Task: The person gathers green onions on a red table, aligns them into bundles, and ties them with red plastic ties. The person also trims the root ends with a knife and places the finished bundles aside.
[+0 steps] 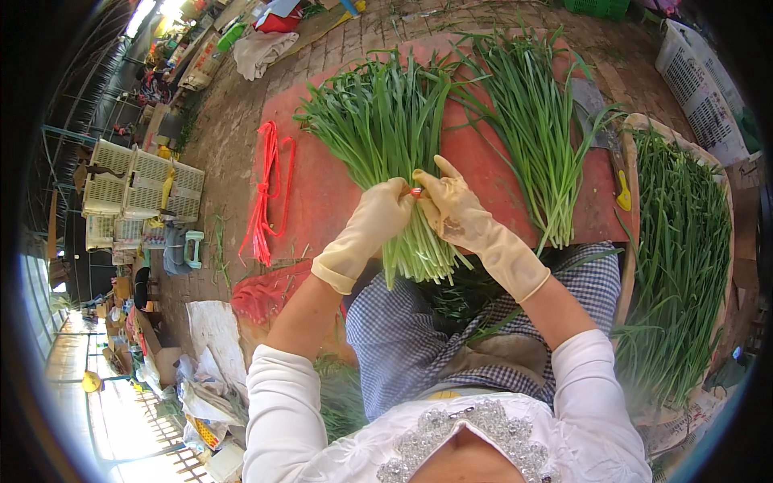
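A large bunch of garlic chives (386,121) lies across the red board in front of me, its pale cut stems hanging over the near edge. Red plastic string (415,192) wraps the bunch near the stem end. My left hand (380,211), in a cream rubber glove, pinches the string from the left side. On the right, my gloved right hand (456,208) grips at the string too, one finger raised; brown stains mark its glove. The fingers partly hide the string. A second pile of chives (531,127) rests to the right, with no visible tie.
Red plastic strings (264,193) lie on the left of the red board (326,223). A broad-bladed knife (622,187) with a yellow handle lies at the right edge. Beside it stands a container full of chives (676,259). Plastic crates (142,187) are stacked at far left.
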A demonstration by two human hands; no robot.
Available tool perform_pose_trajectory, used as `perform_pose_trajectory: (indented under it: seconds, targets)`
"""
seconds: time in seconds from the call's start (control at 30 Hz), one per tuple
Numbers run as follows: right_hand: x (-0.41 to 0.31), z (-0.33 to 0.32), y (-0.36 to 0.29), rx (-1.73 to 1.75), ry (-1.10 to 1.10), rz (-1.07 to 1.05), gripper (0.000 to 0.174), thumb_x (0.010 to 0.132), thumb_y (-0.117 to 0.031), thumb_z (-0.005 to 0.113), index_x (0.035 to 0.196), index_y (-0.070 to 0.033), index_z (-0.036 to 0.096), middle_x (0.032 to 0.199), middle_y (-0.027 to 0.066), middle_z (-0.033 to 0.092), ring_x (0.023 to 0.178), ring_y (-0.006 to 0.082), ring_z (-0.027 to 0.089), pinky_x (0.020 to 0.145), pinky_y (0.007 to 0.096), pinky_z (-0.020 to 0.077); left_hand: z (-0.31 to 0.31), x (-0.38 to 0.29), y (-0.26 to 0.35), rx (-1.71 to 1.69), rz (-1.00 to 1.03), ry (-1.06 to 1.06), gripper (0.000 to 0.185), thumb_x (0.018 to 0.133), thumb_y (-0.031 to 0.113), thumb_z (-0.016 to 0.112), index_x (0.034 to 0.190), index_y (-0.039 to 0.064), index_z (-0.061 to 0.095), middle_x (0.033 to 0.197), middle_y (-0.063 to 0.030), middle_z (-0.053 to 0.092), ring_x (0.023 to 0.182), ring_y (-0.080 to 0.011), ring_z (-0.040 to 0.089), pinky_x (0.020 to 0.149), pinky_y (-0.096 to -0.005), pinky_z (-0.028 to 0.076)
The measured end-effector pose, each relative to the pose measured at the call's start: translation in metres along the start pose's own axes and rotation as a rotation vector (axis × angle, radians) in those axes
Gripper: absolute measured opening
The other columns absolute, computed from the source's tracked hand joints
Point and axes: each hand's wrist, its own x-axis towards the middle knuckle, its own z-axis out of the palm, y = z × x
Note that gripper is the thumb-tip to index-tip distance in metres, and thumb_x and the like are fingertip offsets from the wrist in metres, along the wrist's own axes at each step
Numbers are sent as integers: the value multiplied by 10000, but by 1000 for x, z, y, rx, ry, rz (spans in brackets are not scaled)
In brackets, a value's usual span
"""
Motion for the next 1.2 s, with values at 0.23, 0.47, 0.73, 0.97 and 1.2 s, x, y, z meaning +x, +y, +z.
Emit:
perform_pose_trajectory:
  seconds: [0.23,0.47,0.73,0.97,1.2]
  targets:
    - [31,-26,-8,-317,-146,-150,144,719,41,563,674,-74,487,546,61,477,583,233,552,1113,413,320,-2,8,-13,-295,-89,-162,256,894,193,603,1026,-26,607,807,-149,656,737,-229,657,659,-345,510]
    - [25,-10,11,-224,-249,-30,109,763,-72,589,664,-105,559,625,47,585,658,276,603,1129,514,247,-11,16,-31,-679,-114,-266,192,885,205,662,842,28,600,553,14,505,413,-105,500,411,-254,437]
    - [46,-42,-17,-376,-453,-93,219,865,-209,557,711,-59,603,660,109,632,723,296,644,1135,538,205,-19,43,-39,-757,-199,-439,166,827,171,650,756,25,616,584,-22,534,413,-132,430,372,-299,350]
    - [67,-37,-21,-351,-609,-12,238,889,-210,563,688,-84,571,634,120,612,730,308,645,1102,585,230,-24,43,-37,-963,-286,-494,157,847,112,548,713,35,567,505,6,426,367,-123,370,362,-296,311]
    - [50,-35,-8,-261,-409,-11,246,868,-158,606,642,-87,541,616,89,604,604,310,594,1065,583,293,9,0,-47,-1341,-60,151,187,935,153,506,872,4,601,518,-7,455,414,-146,515,395,-272,410]
